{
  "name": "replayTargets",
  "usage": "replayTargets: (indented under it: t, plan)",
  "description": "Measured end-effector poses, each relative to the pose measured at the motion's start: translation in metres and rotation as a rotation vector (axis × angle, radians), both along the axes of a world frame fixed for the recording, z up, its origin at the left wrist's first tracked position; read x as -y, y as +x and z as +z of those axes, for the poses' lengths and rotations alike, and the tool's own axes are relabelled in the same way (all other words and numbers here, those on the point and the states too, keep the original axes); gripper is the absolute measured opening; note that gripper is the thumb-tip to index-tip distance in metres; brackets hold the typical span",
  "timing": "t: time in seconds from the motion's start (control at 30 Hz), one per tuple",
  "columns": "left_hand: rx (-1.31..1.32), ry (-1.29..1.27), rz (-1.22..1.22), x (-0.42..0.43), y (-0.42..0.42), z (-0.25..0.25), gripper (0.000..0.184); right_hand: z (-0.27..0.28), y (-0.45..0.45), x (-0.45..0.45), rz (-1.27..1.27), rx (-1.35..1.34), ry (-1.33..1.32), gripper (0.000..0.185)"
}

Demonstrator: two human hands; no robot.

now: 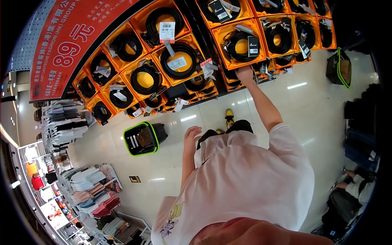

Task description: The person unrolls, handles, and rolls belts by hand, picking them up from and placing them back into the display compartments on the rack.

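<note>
My right hand (245,74) reaches up to the rack and grips the lower edge of an orange-lined box (221,50); its fingertips are partly hidden. Inside that box is a coiled black belt (233,45) with a black tag (253,46) hanging on it. Low at my side, my left hand (192,134) holds nothing, its fingers loosely bent and slightly apart. More coiled belts (178,61) in orange boxes fill the rack around the right hand, several with white price tags.
A black shopping basket with a green rim (126,141) stands on the floor to the left, another basket (339,69) at the upper right. A red price sign (61,49) tops the rack. Folded clothes (87,183) lie at left. A person (355,188) is at the right edge.
</note>
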State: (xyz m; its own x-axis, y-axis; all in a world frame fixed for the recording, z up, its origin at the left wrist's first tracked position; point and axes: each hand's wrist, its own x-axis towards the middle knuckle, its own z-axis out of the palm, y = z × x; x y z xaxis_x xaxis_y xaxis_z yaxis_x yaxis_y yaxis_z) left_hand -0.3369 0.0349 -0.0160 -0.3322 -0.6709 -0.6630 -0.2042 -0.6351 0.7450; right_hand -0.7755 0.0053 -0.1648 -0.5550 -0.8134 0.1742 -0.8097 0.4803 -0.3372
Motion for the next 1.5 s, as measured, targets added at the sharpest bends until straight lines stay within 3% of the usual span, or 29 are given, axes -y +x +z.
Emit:
replayTargets:
  t: [0.03, 0.27, 0.47, 0.73, 0.87, 0.9, 1.0, 1.07, 1.13, 1.2, 1.27, 1.33, 1.4, 1.5]
  plan:
    - [0.011, 0.0, 0.009, -0.001, 0.001, -0.001, 0.03, 0.002, 0.003, 0.006, -0.054, 0.046, 0.145, 0.047]
    - [-0.009, -0.042, -0.044, 0.012, -0.023, -0.002, 0.031, 0.065, 0.023, -0.006, -0.06, 0.154, 0.189, 0.047]
    - [-0.025, -0.11, -0.019, 0.03, -0.035, 0.004, 0.028, 0.064, 0.036, -0.058, -0.309, 0.058, -0.286, 0.047]
    - [-0.066, -0.018, -0.063, 0.03, -0.046, -0.015, 0.028, 0.037, 0.016, -0.068, -0.434, 0.316, 0.005, 0.048]
    - [-0.076, -0.025, -0.058, 0.034, -0.054, -0.014, 0.028, 0.062, -0.008, -0.065, -0.292, 0.377, -0.097, 0.025]
    - [-0.086, -0.026, -0.055, 0.034, -0.056, -0.014, 0.028, 0.07, -0.011, -0.061, -0.285, 0.339, -0.187, 0.018]
    - [-0.026, -0.014, -0.086, 0.036, -0.055, -0.017, 0.028, 0.059, -0.028, -0.038, -0.236, 0.19, -0.288, 0.027]
    - [-0.042, -0.011, -0.09, 0.037, -0.052, -0.02, 0.027, 0.032, -0.039, -0.027, -0.129, 0.057, 0.006, 0.034]
    - [-0.055, -0.027, -0.09, 0.041, -0.048, -0.018, 0.026, 0.017, -0.036, -0.017, -0.124, -0.167, -0.284, 0.018]
    - [-0.045, -0.033, -0.076, 0.042, -0.042, -0.018, 0.025, 0.023, -0.03, -0.022, -0.132, -0.16, -0.35, 0.016]
    - [-0.031, -0.027, -0.041, 0.039, -0.03, -0.021, 0.025, 0.01, -0.034, -0.028, -0.046, -0.217, -0.196, 0.017]
    - [-0.01, -0.002, -0.015, 0.034, -0.021, -0.017, 0.026, 0.019, -0.018, -0.032, -0.185, 0.162, -0.047, 0.022]
    - [0.023, 0.006, 0.018, 0.03, -0.006, -0.016, 0.026, 0.007, 0.003, -0.033, -0.141, -0.013, -0.304, 0.034]
    - [0.057, 0.018, 0.061, 0.021, 0.015, -0.022, 0.025, 0.024, 0.033, -0.026, -0.176, 0.107, -0.355, 0.047]
